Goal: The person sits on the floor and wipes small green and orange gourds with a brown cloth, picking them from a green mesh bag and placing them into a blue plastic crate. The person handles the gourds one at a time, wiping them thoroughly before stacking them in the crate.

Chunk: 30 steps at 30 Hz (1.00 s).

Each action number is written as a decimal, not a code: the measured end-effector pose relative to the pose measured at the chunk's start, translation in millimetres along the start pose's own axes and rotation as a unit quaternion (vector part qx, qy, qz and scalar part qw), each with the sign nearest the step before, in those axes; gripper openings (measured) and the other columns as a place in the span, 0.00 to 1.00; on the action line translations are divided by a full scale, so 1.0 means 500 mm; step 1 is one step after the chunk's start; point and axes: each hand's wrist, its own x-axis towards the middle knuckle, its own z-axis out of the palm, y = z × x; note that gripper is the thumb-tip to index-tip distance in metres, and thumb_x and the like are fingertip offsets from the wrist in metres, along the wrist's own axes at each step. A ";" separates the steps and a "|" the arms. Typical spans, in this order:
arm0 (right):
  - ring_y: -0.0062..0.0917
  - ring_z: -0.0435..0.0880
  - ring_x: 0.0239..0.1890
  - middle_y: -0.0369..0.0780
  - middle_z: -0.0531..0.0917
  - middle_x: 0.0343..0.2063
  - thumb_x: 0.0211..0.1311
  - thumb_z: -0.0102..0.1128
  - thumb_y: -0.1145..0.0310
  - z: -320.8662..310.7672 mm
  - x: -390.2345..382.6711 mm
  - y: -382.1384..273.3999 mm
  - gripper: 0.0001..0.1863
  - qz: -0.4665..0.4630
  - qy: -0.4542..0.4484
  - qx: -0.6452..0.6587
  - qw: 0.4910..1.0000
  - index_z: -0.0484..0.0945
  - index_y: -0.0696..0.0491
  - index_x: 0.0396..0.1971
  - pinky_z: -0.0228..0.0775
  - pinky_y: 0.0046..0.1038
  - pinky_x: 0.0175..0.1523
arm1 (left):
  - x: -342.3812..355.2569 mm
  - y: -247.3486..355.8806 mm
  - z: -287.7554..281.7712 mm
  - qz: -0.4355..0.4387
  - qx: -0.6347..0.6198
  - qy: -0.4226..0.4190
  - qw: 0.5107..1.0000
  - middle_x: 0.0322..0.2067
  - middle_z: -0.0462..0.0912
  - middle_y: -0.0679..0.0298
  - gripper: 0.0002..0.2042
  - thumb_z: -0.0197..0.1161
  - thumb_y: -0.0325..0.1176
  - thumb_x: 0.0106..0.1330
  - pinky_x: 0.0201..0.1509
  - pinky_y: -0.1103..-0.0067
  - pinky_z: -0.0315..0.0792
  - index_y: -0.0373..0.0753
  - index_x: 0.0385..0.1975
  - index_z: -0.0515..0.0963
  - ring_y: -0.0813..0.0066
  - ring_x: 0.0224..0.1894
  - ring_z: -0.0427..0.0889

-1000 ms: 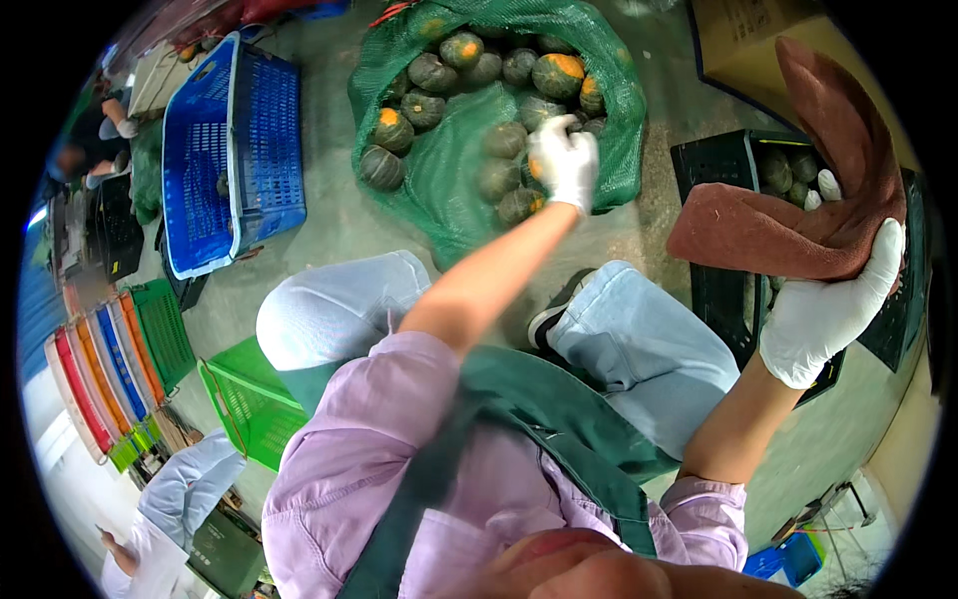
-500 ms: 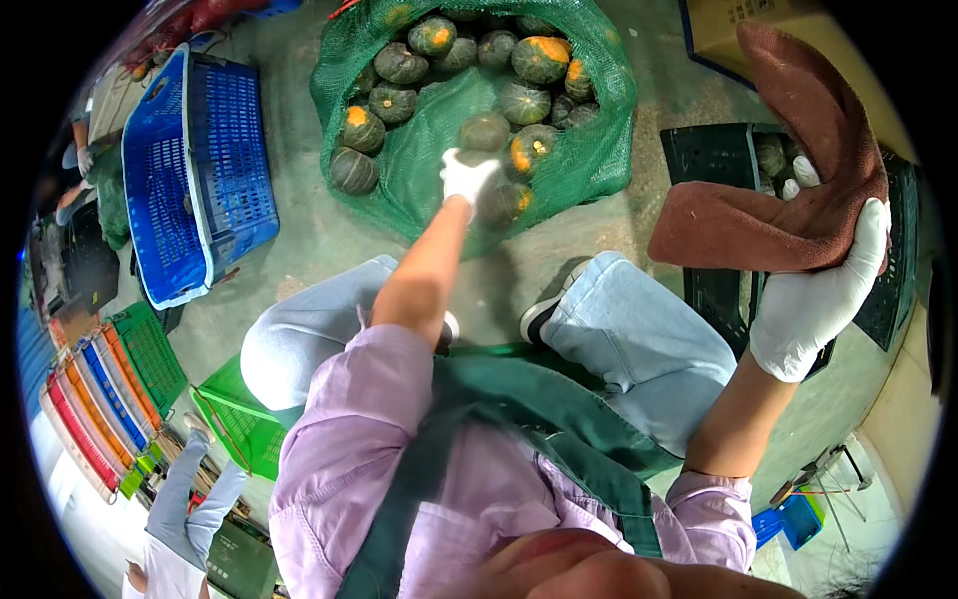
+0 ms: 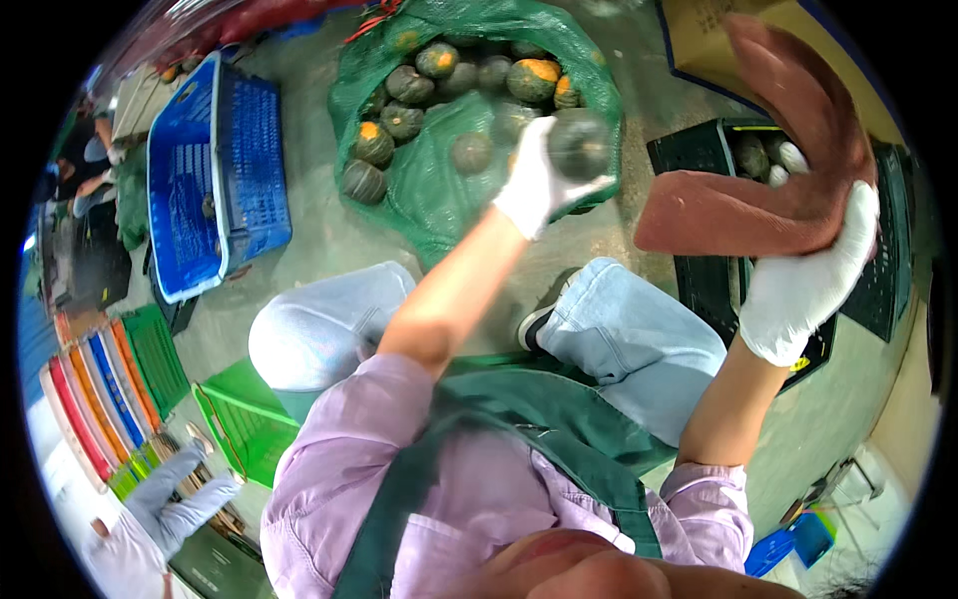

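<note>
My left hand (image 3: 536, 185), in a white glove, is closed round a dark green pumpkin (image 3: 581, 143). It lifts the pumpkin over the right side of a green mesh bag (image 3: 439, 215), which lies open on the floor ahead. Inside the bag are several green pumpkins, some with orange patches; one pumpkin (image 3: 472, 153) lies apart in the middle. At the right, my white-gloved right hand (image 3: 803, 290) holds up a folded brown cloth (image 3: 743, 215). White tips, apparently its fingers, show past the cloth's edge.
Beneath the cloth stands a dark green crate (image 3: 689, 150) with pumpkins in it. A blue crate (image 3: 190, 180) is at the left, a bright green crate (image 3: 249, 419) beside my knee. A cardboard box (image 3: 714, 50) sits at far right. Other people are at the left edge.
My left hand has moved right from the middle of the bag and now has a raised pumpkin in it. The right hand still holds the cloth. The view has shifted slightly.
</note>
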 end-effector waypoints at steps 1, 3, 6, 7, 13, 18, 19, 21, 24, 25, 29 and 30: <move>0.36 0.78 0.53 0.48 0.77 0.53 0.70 0.49 0.55 -0.005 0.000 -0.006 0.27 -0.007 0.016 0.002 1.000 0.68 0.60 0.59 0.71 0.36 0.58 | 0.012 -0.048 0.059 -0.044 0.009 -0.031 0.999 0.46 0.82 0.56 0.21 0.51 0.46 0.70 0.61 0.66 0.71 0.35 0.53 0.74 0.64 0.52 0.79; 0.37 0.77 0.54 0.48 0.76 0.55 0.70 0.47 0.54 -0.012 -0.011 -0.032 0.28 -0.048 0.043 0.008 0.998 0.67 0.60 0.60 0.69 0.37 0.60 | 0.029 -0.150 0.189 -0.196 -0.028 -0.064 0.978 0.45 0.82 0.57 0.21 0.51 0.44 0.71 0.59 0.76 0.72 0.34 0.55 0.74 0.69 0.48 0.80; 0.37 0.76 0.55 0.49 0.75 0.56 0.70 0.41 0.53 -0.013 -0.022 -0.045 0.29 -0.071 0.045 -0.034 0.996 0.65 0.59 0.62 0.68 0.38 0.60 | 0.092 -0.229 0.195 0.018 0.237 -0.133 0.962 0.45 0.82 0.58 0.20 0.60 0.39 0.67 0.55 0.78 0.73 0.34 0.54 0.76 0.71 0.47 0.80; 0.38 0.76 0.55 0.49 0.75 0.56 0.70 0.41 0.54 -0.018 -0.020 -0.046 0.29 -0.068 0.056 -0.039 0.995 0.65 0.59 0.62 0.69 0.38 0.60 | 0.100 -0.223 0.186 0.092 0.337 -0.078 0.934 0.43 0.82 0.58 0.18 0.62 0.38 0.64 0.52 0.78 0.73 0.36 0.52 0.77 0.71 0.46 0.80; 0.37 0.78 0.52 0.52 0.76 0.53 0.71 0.39 0.54 -0.038 0.002 -0.037 0.28 -0.045 0.070 -0.047 0.995 0.67 0.58 0.61 0.70 0.36 0.59 | 0.091 -0.061 -0.227 0.349 0.663 0.437 0.498 0.52 0.75 0.49 0.26 0.68 0.37 0.56 0.58 0.66 0.71 0.38 0.55 0.73 0.53 0.53 0.76; 0.37 0.78 0.50 0.53 0.78 0.51 0.71 0.40 0.54 -0.036 0.015 -0.026 0.27 -0.013 0.050 -0.019 0.998 0.68 0.59 0.59 0.70 0.35 0.58 | 0.001 0.013 -0.466 0.050 0.840 0.266 0.470 0.55 0.74 0.48 0.42 0.76 0.44 0.50 0.61 0.67 0.69 0.40 0.64 0.63 0.53 0.57 0.75; 0.36 0.79 0.50 0.52 0.78 0.51 0.71 0.40 0.54 -0.033 0.017 -0.024 0.27 -0.013 0.046 -0.014 0.999 0.68 0.59 0.59 0.70 0.35 0.58 | -0.008 0.017 -0.482 0.042 0.785 0.289 0.546 0.53 0.76 0.50 0.41 0.77 0.45 0.50 0.60 0.69 0.70 0.40 0.63 0.64 0.56 0.56 0.76; 0.36 0.79 0.49 0.52 0.78 0.50 0.70 0.42 0.54 -0.018 0.014 -0.017 0.27 -0.001 0.049 -0.012 0.999 0.68 0.59 0.59 0.70 0.35 0.58 | -0.024 0.027 -0.500 0.031 0.652 0.333 0.681 0.49 0.79 0.55 0.40 0.78 0.46 0.49 0.58 0.72 0.71 0.41 0.62 0.66 0.62 0.53 0.78; 0.35 0.79 0.49 0.51 0.79 0.50 0.70 0.44 0.54 -0.015 0.019 -0.003 0.26 0.007 0.053 -0.012 0.998 0.69 0.59 0.58 0.70 0.36 0.58 | -0.063 0.026 -0.423 0.027 0.370 0.373 0.851 0.49 0.79 0.64 0.30 0.74 0.50 0.53 0.52 0.64 0.71 0.48 0.54 0.71 0.70 0.51 0.77; 0.35 0.79 0.50 0.51 0.79 0.50 0.70 0.44 0.55 -0.011 0.018 -0.002 0.26 0.012 0.044 -0.008 0.999 0.69 0.59 0.58 0.70 0.36 0.59 | -0.077 0.038 -0.429 0.048 0.295 0.360 0.884 0.51 0.78 0.65 0.29 0.73 0.50 0.55 0.51 0.62 0.71 0.50 0.54 0.70 0.69 0.52 0.76; 0.35 0.79 0.50 0.48 0.79 0.50 0.70 0.45 0.54 -0.008 0.012 -0.003 0.26 0.005 0.021 -0.019 1.000 0.70 0.60 0.58 0.70 0.37 0.59 | -0.101 0.073 -0.397 0.135 0.146 0.289 0.937 0.52 0.77 0.59 0.26 0.63 0.53 0.64 0.47 0.61 0.76 0.48 0.57 0.69 0.58 0.47 0.78; 0.35 0.79 0.50 0.48 0.79 0.50 0.70 0.46 0.55 -0.013 0.012 -0.005 0.26 0.004 0.020 -0.015 1.000 0.70 0.60 0.58 0.70 0.37 0.59 | -0.096 0.081 -0.368 0.092 0.067 0.244 0.963 0.51 0.77 0.56 0.26 0.60 0.54 0.65 0.46 0.59 0.77 0.45 0.57 0.70 0.56 0.46 0.79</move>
